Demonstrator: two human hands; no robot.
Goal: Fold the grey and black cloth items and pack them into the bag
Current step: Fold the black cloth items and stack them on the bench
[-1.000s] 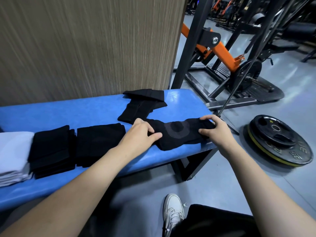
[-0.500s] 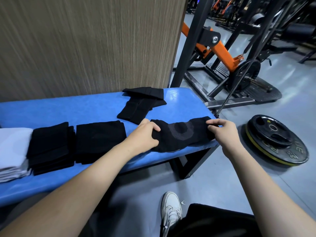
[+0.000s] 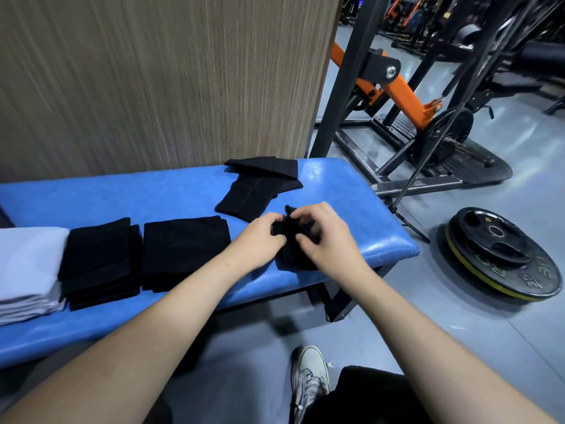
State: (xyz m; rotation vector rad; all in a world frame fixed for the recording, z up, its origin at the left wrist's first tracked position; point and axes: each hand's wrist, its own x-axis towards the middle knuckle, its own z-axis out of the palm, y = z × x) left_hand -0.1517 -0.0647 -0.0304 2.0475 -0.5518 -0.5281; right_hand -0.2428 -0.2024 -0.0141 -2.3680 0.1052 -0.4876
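At far left on the padded blue surface [image 3: 183, 191], pale grey folded cloths [image 3: 27, 270] and two flat black stacks [image 3: 101, 261] line up, likely done. Further right, the left hand [image 3: 260, 240] and right hand [image 3: 327, 240] both pinch a soft black knit piece [image 3: 293, 255], doubled over. No bag shows.
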